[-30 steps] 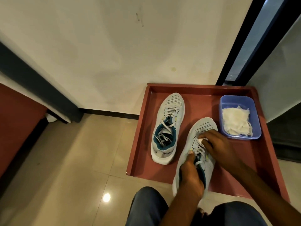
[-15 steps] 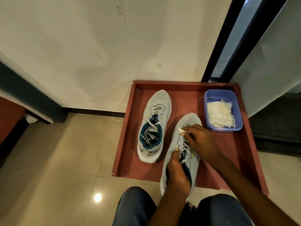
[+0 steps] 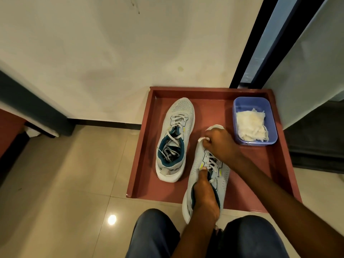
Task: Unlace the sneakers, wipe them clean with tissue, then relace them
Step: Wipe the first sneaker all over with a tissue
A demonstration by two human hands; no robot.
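Note:
Two light grey sneakers with teal lining lie in a red tray [image 3: 260, 164]. The left sneaker [image 3: 181, 116] lies alone with its laces loose. My left hand [image 3: 205, 198] grips the right sneaker [image 3: 197, 164] at its collar, thumb up by the laces. My right hand [image 3: 220, 144] presses a small wad of white tissue [image 3: 203, 139] onto that sneaker's toe area, fingers curled around the wad. The toe tip shows just beyond my knuckles.
A blue plastic tub [image 3: 249, 103] holding crumpled white tissues [image 3: 251, 125] stands in the tray's far right corner. A white wall rises behind the tray, a dark door frame [image 3: 247, 53] at the right. Beige floor tiles spread to the left. My knees are at the bottom.
My right hand has slid with the tissue from the lace area forward to the toe of the right sneaker. My left hand keeps its grip on the collar.

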